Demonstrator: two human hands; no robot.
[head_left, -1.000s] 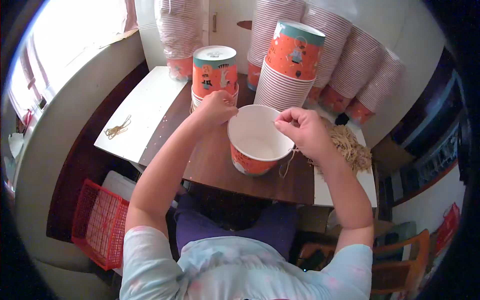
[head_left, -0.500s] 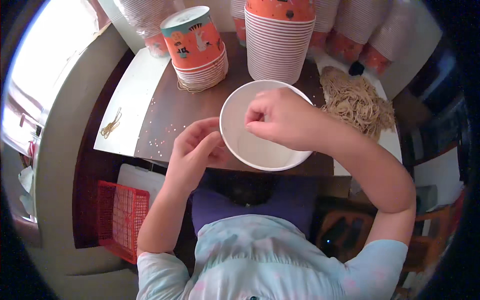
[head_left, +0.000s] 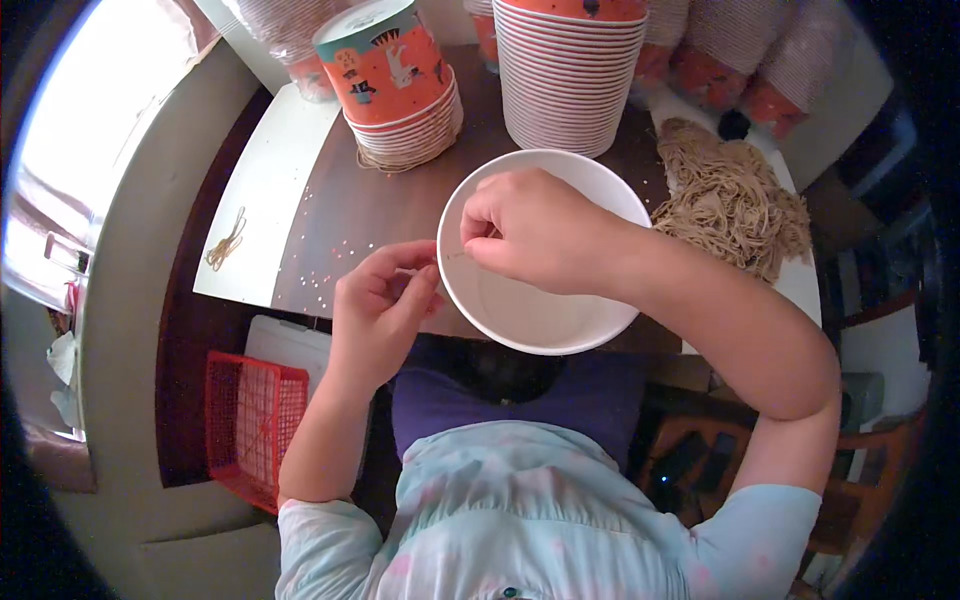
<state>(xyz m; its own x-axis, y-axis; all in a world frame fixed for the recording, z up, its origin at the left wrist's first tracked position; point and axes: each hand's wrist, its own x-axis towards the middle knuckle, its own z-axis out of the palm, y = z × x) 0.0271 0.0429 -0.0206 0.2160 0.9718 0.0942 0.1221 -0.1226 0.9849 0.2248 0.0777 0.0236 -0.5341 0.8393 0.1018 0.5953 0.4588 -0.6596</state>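
Note:
A white paper bucket (head_left: 545,315) is tipped so its open mouth faces me, above the table's front edge. My right hand (head_left: 510,222) reaches into it, thumb and fingers pinched near the inner left wall. Between those fingertips and the wall shows a short bit of thin cord (head_left: 458,254). Outside the same wall, my left hand (head_left: 385,305) is closed in a pinch, fingertips against the bucket's side. What the left fingertips hold is too small to make out.
On the brown and white table (head_left: 330,215) stand a short bucket stack (head_left: 395,75) and a tall one (head_left: 570,85). Tan cords (head_left: 735,205) lie heaped at right, a small cord bundle (head_left: 227,240) at left. A red basket (head_left: 255,420) is below left.
My right hand has shifted left and slightly up inside the bucket, to the inner left wall. A bit of cord now shows there. My left hand stays at the outer side.

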